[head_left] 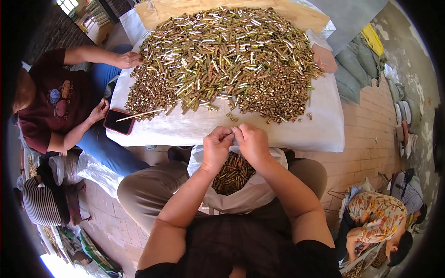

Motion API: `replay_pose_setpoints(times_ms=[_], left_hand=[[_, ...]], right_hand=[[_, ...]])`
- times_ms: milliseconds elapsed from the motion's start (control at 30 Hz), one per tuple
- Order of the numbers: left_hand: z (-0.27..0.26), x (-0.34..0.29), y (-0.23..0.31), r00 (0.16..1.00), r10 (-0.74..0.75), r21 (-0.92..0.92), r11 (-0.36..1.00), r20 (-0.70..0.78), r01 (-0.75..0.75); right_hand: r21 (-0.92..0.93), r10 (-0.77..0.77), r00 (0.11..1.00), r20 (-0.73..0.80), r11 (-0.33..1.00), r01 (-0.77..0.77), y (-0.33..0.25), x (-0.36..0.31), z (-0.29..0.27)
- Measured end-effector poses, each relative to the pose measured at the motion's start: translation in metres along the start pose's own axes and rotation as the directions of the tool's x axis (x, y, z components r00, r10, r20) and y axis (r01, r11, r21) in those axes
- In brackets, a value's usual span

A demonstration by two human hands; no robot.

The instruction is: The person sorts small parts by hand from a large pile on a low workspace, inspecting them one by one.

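Observation:
My left hand [216, 144] and my right hand [252, 141] meet at the near edge of the table, both closed, fingertips pinched together. Whatever lies between them is too small and hidden to make out. Right below them, between my knees, an open white sack [252, 198] holds many brass-coloured metal pieces [235, 172]. Beyond my hands, a broad heap of slim, shiny metal tubes [211, 60] covers much of the table. Small nut-like metal pieces [278, 95] are piled at the heap's near right, and more small metal pieces [150, 95] at its near left.
A phone [118, 121] with a thin wooden stick [141, 115] across it lies at the table's [185, 132] left corner. A co-worker [65, 97] sits at the left, one hand at the heap's edge. Another person [378, 220] bends low at the right. A wooden board [178, 11] stands behind the heap.

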State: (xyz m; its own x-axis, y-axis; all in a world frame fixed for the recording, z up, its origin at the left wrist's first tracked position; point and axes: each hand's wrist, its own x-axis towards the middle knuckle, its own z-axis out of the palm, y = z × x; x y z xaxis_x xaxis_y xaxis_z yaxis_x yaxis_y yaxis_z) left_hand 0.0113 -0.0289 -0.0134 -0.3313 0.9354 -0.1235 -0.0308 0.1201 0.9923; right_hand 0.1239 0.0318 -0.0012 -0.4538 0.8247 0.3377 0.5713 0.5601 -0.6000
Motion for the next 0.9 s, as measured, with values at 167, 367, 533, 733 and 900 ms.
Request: replay_pose_setpoints(times_ms=[167, 367, 533, 733, 900], left_hand=[[-0.003, 0.001, -0.007, 0.990, 0.036, -0.010, 0.999, -0.134, -0.038], [-0.050, 0.025, 0.038, 0.879, 0.008, 0.497, 0.823, 0.476, -0.277], [-0.048, 0.069, 0.026, 0.901, 0.393, 0.848, 0.401, 0.183, -0.347], [-0.042, 0.079, 0.024, 0.899, 0.412, 0.832, 0.437, 0.151, -0.340], [-0.022, 0.058, 0.026, 0.905, 0.418, 0.687, 0.634, 0.083, -0.356]], right_hand=[[0.025, 0.018, 0.999, 0.029, 1.000, -0.019, -0.005, 0.001, 0.011], [-0.076, -0.065, 0.998, 0.020, 0.995, 0.066, 0.009, 0.020, -0.002], [-0.199, -0.009, 0.979, 0.201, 0.979, 0.050, 0.016, 0.023, 0.002], [-0.282, -0.037, 0.987, 0.157, 0.956, 0.081, 0.024, 0.022, -0.001], [-0.199, -0.022, 0.994, 0.109, 0.979, 0.044, 0.034, 0.020, -0.007]])
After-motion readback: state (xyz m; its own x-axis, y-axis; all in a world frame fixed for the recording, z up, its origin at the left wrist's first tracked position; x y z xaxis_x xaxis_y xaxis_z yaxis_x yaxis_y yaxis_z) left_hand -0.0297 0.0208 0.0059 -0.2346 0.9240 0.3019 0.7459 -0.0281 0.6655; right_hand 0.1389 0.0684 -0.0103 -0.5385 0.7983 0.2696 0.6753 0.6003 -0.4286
